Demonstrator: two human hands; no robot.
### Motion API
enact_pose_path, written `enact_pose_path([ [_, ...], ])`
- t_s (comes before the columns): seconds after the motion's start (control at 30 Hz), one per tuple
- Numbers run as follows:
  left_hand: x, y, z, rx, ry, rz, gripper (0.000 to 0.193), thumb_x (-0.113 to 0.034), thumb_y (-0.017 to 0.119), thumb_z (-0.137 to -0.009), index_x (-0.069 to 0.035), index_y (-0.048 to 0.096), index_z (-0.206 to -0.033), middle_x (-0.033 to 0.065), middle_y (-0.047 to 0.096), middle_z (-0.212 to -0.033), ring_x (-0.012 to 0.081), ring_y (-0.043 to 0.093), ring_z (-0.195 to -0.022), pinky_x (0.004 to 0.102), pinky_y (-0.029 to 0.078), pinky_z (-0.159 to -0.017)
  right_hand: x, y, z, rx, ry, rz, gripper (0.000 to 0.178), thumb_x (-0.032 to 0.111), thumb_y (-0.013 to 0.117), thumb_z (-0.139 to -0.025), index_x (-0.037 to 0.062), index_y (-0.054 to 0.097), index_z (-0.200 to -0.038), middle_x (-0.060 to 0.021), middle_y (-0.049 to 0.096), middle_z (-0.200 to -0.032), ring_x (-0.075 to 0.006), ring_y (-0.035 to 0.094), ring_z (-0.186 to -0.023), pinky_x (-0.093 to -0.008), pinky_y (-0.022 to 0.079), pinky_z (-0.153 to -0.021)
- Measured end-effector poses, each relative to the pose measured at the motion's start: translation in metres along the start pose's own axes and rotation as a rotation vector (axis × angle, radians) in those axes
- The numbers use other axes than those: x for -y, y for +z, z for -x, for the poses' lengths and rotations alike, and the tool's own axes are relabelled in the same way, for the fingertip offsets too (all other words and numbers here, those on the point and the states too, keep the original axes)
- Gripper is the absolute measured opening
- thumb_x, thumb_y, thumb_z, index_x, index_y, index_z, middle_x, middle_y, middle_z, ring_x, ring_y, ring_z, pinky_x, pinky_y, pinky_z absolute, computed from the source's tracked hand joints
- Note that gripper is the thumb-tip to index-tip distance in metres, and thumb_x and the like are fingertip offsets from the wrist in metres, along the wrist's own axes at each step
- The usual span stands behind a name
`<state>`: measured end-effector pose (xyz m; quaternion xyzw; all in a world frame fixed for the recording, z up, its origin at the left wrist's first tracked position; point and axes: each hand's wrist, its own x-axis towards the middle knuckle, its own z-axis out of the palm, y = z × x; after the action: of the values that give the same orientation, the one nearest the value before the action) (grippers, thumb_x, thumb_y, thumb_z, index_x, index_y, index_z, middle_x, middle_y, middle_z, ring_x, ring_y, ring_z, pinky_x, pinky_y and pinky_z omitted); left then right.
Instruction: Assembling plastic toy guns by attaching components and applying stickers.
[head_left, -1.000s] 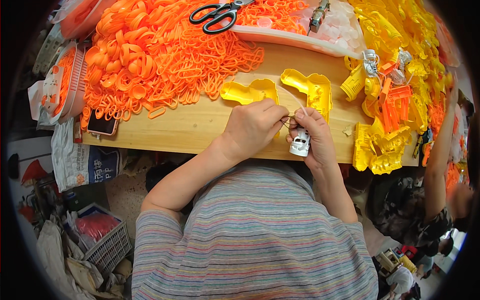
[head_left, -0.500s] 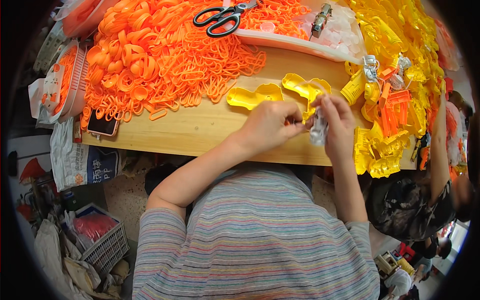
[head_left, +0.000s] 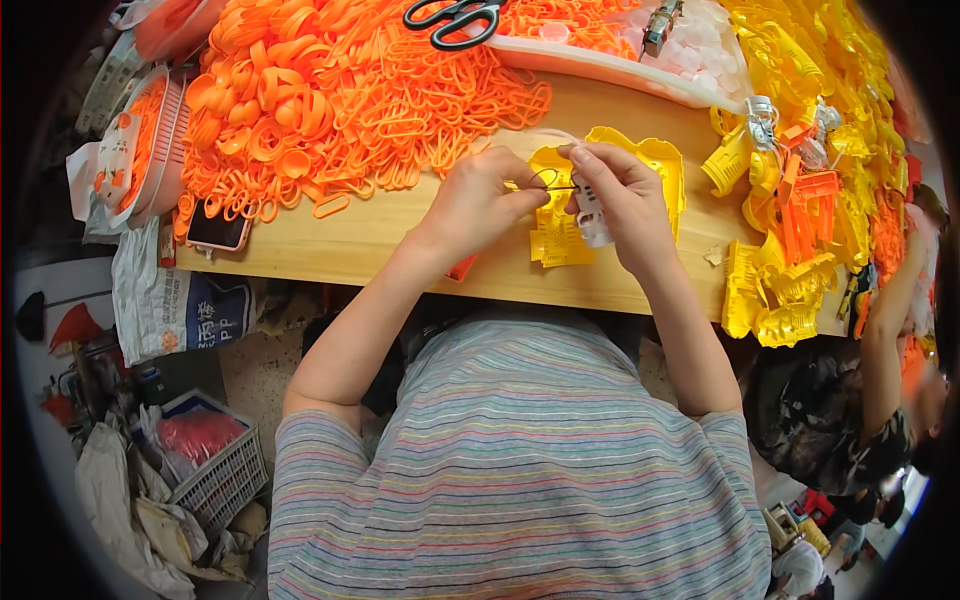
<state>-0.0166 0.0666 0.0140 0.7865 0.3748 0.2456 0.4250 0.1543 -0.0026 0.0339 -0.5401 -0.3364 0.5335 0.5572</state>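
Observation:
Over the near part of the table, my left hand is closed, thumb and forefinger pinching a thin black wire that makes a small loop. The wire runs across to a small white plastic part gripped by my right hand between thumb and fingers. Some of that part is covered by my fingers. Beneath the hands lies a yellow plastic shell, and another yellow shell sits just beyond my right hand. A red piece shows at the table edge below my left wrist.
Orange plastic loops and rings are heaped at the left, black-handled scissors beyond. A white tray stands at the back. Yellow parts pile up at the right, near another person's arm. A phone lies at the left edge.
Both hands have moved left and away from me, slightly apart, with the white part still in my right hand. The black wire now shows between them. The view has shifted a little.

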Motion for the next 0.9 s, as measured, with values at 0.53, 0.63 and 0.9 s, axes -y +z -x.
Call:
enact_pose_path([
  [0.53,0.015,0.017,0.003,0.042,-0.075,0.158,0.013,-0.009,0.074,-0.079,0.000,0.072,-0.088,0.0066,0.067,-0.084,0.0117,0.063,-0.078,0.0269,0.050,-0.070,-0.026,-0.033,0.020,-0.018,0.041,-0.235,0.028,0.016,0.058,-0.093,0.0006,0.053,-0.117,-0.0125,0.065,-0.102,-0.0225,0.069,-0.085,-0.0308,0.056,-0.075],
  [0.63,0.016,0.017,0.004,0.022,-0.045,0.160,0.013,-0.008,0.073,-0.079,0.001,0.072,-0.088,0.0069,0.067,-0.083,0.0125,0.063,-0.077,0.0273,0.050,-0.069,-0.029,-0.034,0.019,-0.028,0.032,-0.215,0.028,0.014,0.058,-0.092,-0.0002,0.053,-0.116,-0.0130,0.065,-0.103,-0.0222,0.069,-0.086,-0.0302,0.055,-0.076],
  [0.9,0.006,0.017,0.015,-0.048,0.243,-0.195,0.010,-0.007,0.072,-0.079,0.001,0.069,-0.084,0.0112,0.065,-0.078,0.0205,0.064,-0.068,0.0307,0.050,-0.063,-0.026,-0.029,0.022,-0.060,0.079,-0.231,0.025,0.013,0.057,-0.093,-0.0004,0.054,-0.114,-0.0128,0.065,-0.103,-0.0207,0.069,-0.086,-0.0267,0.055,-0.073],
])
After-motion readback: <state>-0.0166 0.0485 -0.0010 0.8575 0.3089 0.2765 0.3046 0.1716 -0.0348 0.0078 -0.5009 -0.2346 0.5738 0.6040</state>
